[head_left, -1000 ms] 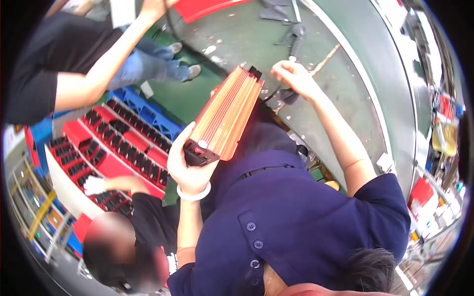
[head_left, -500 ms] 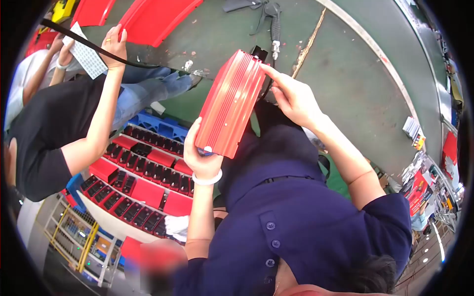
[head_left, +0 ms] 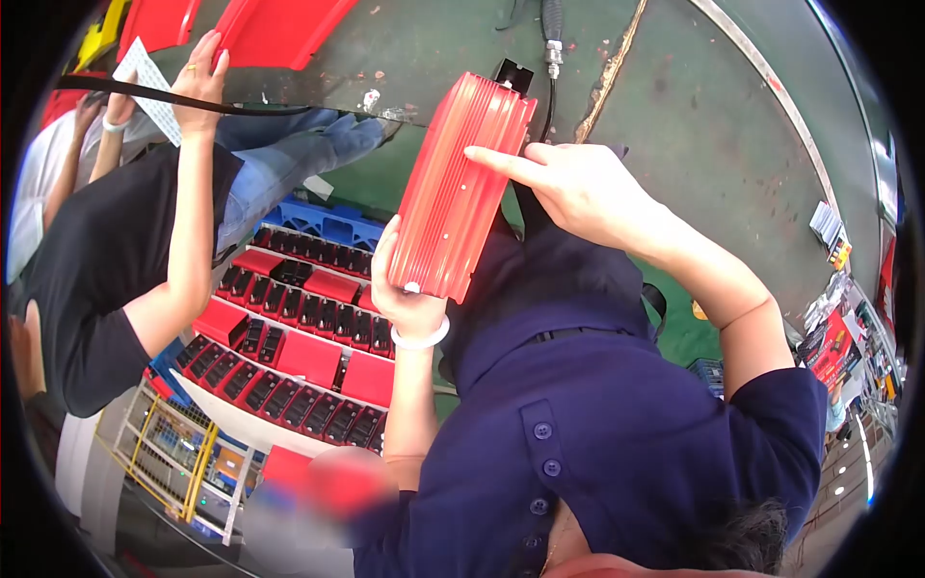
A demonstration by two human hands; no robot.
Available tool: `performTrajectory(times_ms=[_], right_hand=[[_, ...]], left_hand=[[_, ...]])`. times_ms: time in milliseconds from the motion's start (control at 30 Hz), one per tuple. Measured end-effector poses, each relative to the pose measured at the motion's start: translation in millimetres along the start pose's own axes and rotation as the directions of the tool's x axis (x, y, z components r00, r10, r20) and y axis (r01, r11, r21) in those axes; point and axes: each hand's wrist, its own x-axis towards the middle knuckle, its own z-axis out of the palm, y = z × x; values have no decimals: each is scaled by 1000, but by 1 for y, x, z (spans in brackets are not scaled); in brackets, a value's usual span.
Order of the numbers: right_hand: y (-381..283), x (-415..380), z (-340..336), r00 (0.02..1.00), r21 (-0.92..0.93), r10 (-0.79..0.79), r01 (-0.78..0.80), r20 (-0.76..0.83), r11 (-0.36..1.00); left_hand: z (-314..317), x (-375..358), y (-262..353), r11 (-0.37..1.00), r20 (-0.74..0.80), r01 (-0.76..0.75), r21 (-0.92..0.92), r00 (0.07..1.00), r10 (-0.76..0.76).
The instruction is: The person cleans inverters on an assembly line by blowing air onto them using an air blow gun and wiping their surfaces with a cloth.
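A red ribbed metal case (head_left: 453, 207), with a black piece (head_left: 515, 75) at its far end, is held up tilted in front of me. My left hand (head_left: 409, 301), with a white band on the wrist, grips its near left corner; part of the fingers is hidden behind the case. My right hand (head_left: 583, 188) has its index finger stretched out, the tip at the ribbed upper face of the case. The other fingers of that hand are loosely curled and hold nothing I can see. Small pale dots show on the case's face.
Beyond the case lies a green work surface (head_left: 665, 106) with a hose fitting (head_left: 552, 58) and red panels (head_left: 275, 29). To the left, rows of red-and-black units (head_left: 308, 313) stand near a blue crate (head_left: 332, 226). A co-worker's arm (head_left: 188, 222) is raised beside a dark strap (head_left: 183, 99).
My right index finger has moved from the far edge of the case onto the middle of its ribbed face. My view has shifted slightly. My left hand keeps its grip.
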Motion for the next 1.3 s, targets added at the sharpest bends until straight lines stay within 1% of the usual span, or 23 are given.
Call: performTrajectory(times_ms=[200,400,500,600,700,833,933,1033,1133,1200,1300], right_hand=[[-1,1,-11,997,-35,-5,8,72,999],[-1,0,-21,994,-46,-28,34,109,998],[-1,2,-21,995,-38,-65,68,82,997],[0,6,-21,993,-37,-97,99,65,994],[2,11,-18,991,-57,-125,128,49,990],[3,16,-13,988,-37,-142,144,59,989],[3,18,-14,986,-25,-153,155,69,988],[4,18,-17,984,-32,-147,151,96,988],[2,17,-19,983,-44,-137,143,122,989],[2,17,-21,983,-40,-134,140,129,989],[15,20,-20,980,59,-193,190,55,980]], left_hand=[[-3,-5,-10,999,21,-39,-7,999,39],[-4,-8,-11,999,42,-23,-33,999,24],[-3,-4,-6,1000,22,-10,-7,1000,10],[-5,-7,-5,998,18,61,-12,998,-61],[-7,-3,3,993,28,96,66,995,-98],[-10,-6,-2,988,27,121,96,992,-124],[-6,-11,-6,986,-34,164,29,986,-163],[-9,-9,0,986,15,119,116,992,-121],[-9,-10,-2,991,12,77,111,997,-79],[-8,-11,-1,991,11,96,89,995,-98],[-9,-13,1,990,27,112,85,993,-115]])
